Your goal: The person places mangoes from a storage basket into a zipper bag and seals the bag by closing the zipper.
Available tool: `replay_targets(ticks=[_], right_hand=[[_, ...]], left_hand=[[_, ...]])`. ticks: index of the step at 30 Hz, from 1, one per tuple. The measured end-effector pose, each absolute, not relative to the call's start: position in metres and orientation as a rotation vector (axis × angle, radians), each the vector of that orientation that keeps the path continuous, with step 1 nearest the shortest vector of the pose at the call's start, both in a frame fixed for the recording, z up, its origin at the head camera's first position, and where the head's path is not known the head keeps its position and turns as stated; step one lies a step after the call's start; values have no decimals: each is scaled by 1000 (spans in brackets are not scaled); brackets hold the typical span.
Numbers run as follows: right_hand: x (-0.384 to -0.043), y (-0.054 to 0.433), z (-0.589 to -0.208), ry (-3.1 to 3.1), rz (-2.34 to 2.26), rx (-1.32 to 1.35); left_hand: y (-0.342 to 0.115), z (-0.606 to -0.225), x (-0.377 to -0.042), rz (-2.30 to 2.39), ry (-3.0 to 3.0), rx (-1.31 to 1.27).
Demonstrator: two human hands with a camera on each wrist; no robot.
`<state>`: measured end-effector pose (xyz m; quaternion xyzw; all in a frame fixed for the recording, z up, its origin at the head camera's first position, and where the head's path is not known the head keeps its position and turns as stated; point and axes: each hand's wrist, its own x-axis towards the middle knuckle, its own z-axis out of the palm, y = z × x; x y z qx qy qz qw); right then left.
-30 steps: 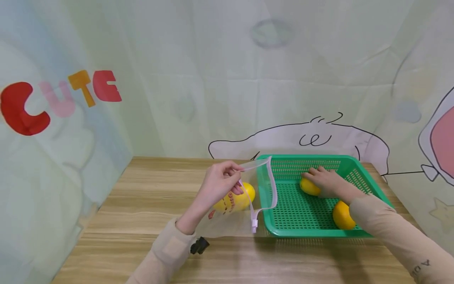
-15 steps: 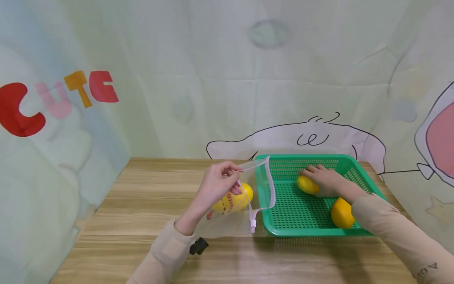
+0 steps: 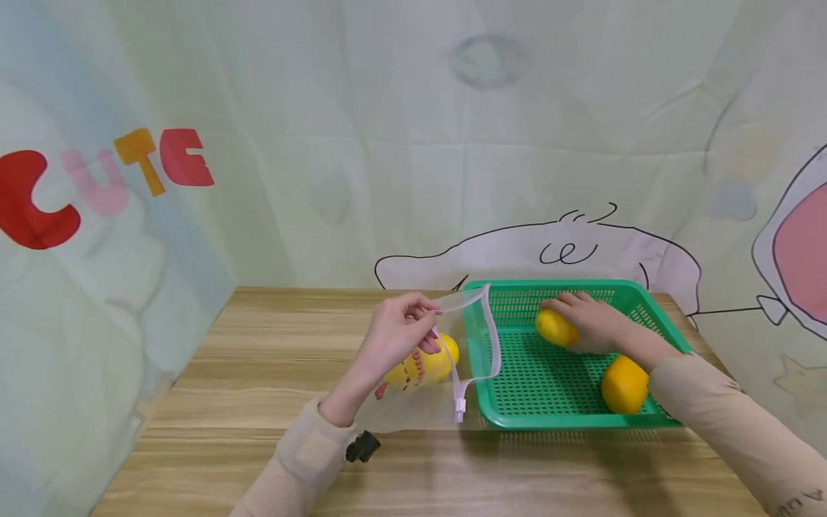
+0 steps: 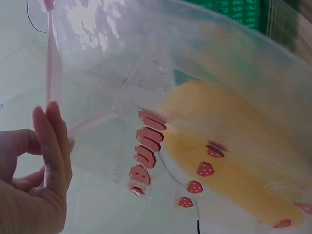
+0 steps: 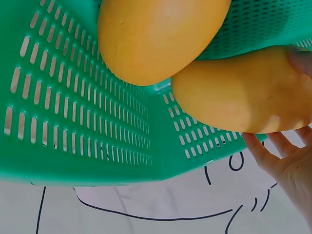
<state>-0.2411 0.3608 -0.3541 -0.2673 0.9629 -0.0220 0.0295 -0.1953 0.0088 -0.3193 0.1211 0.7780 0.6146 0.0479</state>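
My left hand [image 3: 402, 332] pinches the pink-edged rim of a clear slider zip bag [image 3: 413, 413], whose mouth gapes toward the basket. Inside the bag lies a yellow mango [image 4: 219, 156], seen through plastic printed with red letters and strawberries. A white slider [image 3: 460, 409] hangs at the lower corner of the rim. My right hand [image 3: 591, 323] reaches into the green basket [image 3: 549, 422] and grips a second mango [image 3: 555, 328] from above. In the right wrist view its fingers [image 5: 265, 156] curl round one end of that mango. Another mango [image 3: 624, 385] sits at the basket's near right.
The basket stands on a wooden table [image 3: 258, 373] at the right, its back rim close to the printed curtain [image 3: 323, 179]. A small black object [image 3: 363, 446] shows beside the left sleeve [image 3: 310, 445].
My right hand has shifted the gripped mango slightly left and upward in the basket. The left hand and the bag stay almost where they were; the head view has turned a little.
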Motion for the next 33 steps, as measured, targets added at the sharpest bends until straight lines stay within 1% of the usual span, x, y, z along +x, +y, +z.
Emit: replay_targets(ticks=[6, 24, 33], right_hand=[[-237, 359, -348, 2983, -125, -820], [-225, 348, -339, 3052, -182, -937], [-219, 344, -328, 3069, -312, -889]], left_hand=[[9, -319, -195, 1883, 2374, 373], [10, -319, -196, 1891, 2368, 357], [10, -319, -195, 1905, 2349, 359]])
